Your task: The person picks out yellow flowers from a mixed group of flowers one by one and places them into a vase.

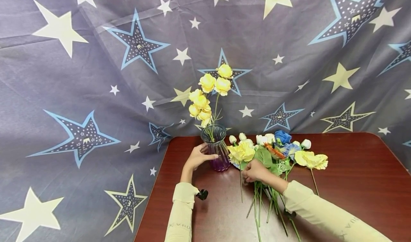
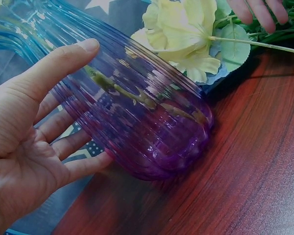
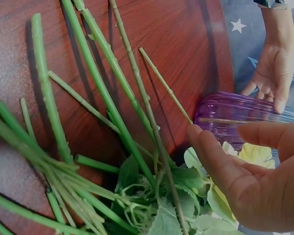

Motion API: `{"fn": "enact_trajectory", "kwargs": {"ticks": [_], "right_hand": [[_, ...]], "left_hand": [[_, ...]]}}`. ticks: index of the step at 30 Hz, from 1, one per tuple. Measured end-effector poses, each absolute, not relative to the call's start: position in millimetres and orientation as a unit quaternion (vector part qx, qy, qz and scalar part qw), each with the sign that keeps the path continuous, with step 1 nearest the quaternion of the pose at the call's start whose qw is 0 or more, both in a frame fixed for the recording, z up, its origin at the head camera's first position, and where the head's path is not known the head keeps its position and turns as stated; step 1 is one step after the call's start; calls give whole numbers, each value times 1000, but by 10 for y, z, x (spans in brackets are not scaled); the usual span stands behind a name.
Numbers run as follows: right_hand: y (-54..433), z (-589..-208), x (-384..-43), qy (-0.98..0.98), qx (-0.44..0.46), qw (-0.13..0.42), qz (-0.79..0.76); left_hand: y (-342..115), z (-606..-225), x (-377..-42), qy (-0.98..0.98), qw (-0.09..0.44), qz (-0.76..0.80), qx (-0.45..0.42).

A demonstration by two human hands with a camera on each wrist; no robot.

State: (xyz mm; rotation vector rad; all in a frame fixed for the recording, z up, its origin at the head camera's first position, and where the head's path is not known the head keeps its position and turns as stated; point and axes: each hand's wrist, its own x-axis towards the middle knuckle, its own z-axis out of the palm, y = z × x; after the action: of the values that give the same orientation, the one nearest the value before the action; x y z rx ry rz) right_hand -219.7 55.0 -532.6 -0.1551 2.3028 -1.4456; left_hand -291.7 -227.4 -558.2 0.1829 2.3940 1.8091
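Note:
A ribbed glass vase, bluish at the rim and purple at the base, stands on the table with several yellow roses in it. My left hand holds it, thumb across the near side and fingers around the far side. In the left wrist view a stem shows through the vase wall. My right hand is over the lying flowers, beside the thin stem of a large yellow flower. In the right wrist view its thumb and fingers are apart; whether the fingertips touch that stem I cannot tell.
Right of the vase lie blue flowers, white buds, an orange flower and another yellow flower. Their green stems point toward the near edge of the reddish table. A star-patterned cloth hangs behind.

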Motion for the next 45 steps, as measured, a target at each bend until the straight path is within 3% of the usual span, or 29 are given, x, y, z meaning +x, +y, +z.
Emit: {"fn": "enact_trajectory", "kwargs": {"ticks": [45], "right_hand": [[318, -5585, -2219, 784, 31, 221, -580]], "left_hand": [[-2270, -5565, -2904, 793, 70, 600, 70]]}}
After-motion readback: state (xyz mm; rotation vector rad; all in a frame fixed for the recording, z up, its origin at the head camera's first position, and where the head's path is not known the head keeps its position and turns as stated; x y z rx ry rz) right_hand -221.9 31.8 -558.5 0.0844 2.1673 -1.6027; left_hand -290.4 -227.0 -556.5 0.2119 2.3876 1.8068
